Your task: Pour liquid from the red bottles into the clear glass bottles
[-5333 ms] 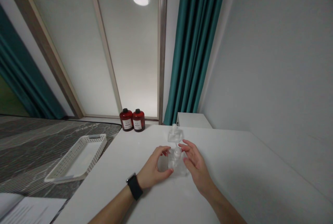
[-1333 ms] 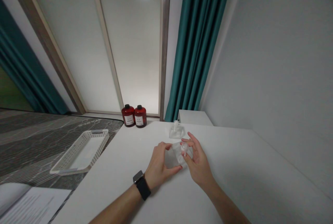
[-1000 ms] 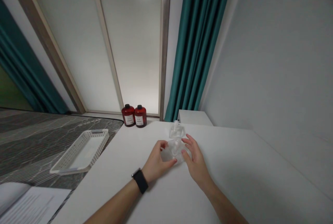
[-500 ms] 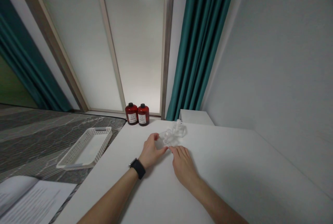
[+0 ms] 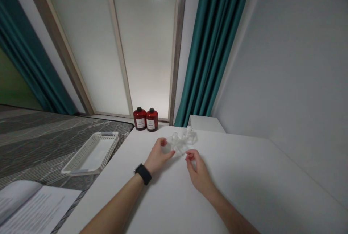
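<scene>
- Left hand: thumb and fingers form a wide curve at the near left side of a clear container; firm contact cannot be told from this angle.
- Right hand: narrow, fingers curled and thumb near the index fingertip, just beside the container's near right side; whether something transparent lies between the tips cannot be told.
- Near clear container: on the white surface, ahead of and between the hands; its outline is faint, so upright or tilted stays uncertain.
- Handling (judged): probably light and smooth, apt to slide or tip if nudged; whether the wall is stiff or yielding is unclear. Opposite sides of the body, below the narrow top, seem the safest hold.
- Second clear container: just beyond and to the right, seemingly close to touching the first.
- Farther out: two red bottles with black caps, side by side at the surface's far left corner; a white perforated basket lies well apart to the left.
</scene>
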`<state>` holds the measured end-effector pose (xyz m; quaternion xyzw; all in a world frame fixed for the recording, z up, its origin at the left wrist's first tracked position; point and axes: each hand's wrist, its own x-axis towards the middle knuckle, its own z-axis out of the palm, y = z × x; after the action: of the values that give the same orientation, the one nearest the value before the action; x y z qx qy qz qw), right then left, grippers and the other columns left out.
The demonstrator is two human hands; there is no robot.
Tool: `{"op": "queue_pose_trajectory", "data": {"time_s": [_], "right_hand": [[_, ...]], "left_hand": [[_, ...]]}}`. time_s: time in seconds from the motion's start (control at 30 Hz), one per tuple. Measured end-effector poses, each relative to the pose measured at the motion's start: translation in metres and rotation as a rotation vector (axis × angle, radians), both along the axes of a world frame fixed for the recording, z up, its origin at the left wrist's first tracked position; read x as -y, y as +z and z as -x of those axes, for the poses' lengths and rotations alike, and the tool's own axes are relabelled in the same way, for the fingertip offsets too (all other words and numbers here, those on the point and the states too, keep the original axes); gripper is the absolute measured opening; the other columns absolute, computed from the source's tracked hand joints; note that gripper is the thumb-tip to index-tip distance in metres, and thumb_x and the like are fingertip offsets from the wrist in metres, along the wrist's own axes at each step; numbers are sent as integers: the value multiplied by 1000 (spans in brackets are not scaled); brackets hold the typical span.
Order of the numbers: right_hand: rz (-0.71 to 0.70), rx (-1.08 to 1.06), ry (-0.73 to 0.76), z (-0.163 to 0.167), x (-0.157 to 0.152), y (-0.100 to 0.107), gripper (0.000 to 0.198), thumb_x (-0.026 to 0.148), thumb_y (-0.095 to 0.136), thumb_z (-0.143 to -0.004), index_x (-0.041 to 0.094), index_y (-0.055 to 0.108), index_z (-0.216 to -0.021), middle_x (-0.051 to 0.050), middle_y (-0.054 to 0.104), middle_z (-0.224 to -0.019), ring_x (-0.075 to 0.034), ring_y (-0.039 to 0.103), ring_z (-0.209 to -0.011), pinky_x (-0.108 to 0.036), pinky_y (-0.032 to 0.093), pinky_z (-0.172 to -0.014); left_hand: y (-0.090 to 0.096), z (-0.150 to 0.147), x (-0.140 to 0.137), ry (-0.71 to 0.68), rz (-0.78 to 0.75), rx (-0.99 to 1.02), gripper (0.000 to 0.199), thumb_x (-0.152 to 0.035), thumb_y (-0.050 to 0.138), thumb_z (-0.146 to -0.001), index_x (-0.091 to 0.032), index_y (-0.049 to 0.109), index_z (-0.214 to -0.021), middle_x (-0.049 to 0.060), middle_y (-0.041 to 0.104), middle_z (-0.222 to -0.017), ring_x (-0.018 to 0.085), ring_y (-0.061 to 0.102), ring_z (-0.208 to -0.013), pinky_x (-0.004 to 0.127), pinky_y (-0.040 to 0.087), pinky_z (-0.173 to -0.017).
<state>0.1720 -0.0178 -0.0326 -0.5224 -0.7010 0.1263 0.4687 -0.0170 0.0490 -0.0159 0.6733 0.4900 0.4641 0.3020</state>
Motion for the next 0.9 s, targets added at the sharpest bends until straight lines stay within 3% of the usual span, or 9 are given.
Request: {"op": "queue_pose_trajectory", "data": {"time_s": [0.17,0.37,0.57,0.73,0.9], "right_hand": [[33,-179,-94,-25,-17,-7,21,28,42,-93,20,51,-111,-3,63,-83,-19,64,-75,-31,53,-71],[66,-219,-155,-54,-61,-6,27,35,49,-87,20,56,-109,-6,65,-88,-21,62,-77,-36,51,-73],[133,-172,-76,-67,-115,-1,65,38,71,-67,22,51,-127,-12,64,-121,-30,59,-115,-45,50,-89],[190,-162,18,-47,-136,-8,62,36,74,-67,23,54,-124,-10,69,-115,-29,64,-107,-46,51,-90],[177,-132,91,10,-132,-16,61,34,74,-69,23,53,-125,-10,67,-122,-28,64,-109,-45,50,-95]], "left_hand": [[7,9,-3,-39,109,117,47,-37,73,-71,-17,52,-108,6,63,-98,25,63,-97,41,48,-93],[18,26,-12,-52,139,74,50,-39,74,-70,-17,53,-110,8,64,-103,27,63,-102,42,47,-95],[17,56,-35,-32,138,52,52,-37,75,-69,-17,55,-113,13,54,-124,28,62,-107,43,51,-92],[4,101,-48,-4,78,60,51,-33,73,-70,-17,58,-116,13,56,-124,29,62,-108,47,50,-97],[-6,139,-57,94,71,35,54,-25,67,-70,-15,57,-122,13,56,-125,30,57,-118,49,40,-109]]}}
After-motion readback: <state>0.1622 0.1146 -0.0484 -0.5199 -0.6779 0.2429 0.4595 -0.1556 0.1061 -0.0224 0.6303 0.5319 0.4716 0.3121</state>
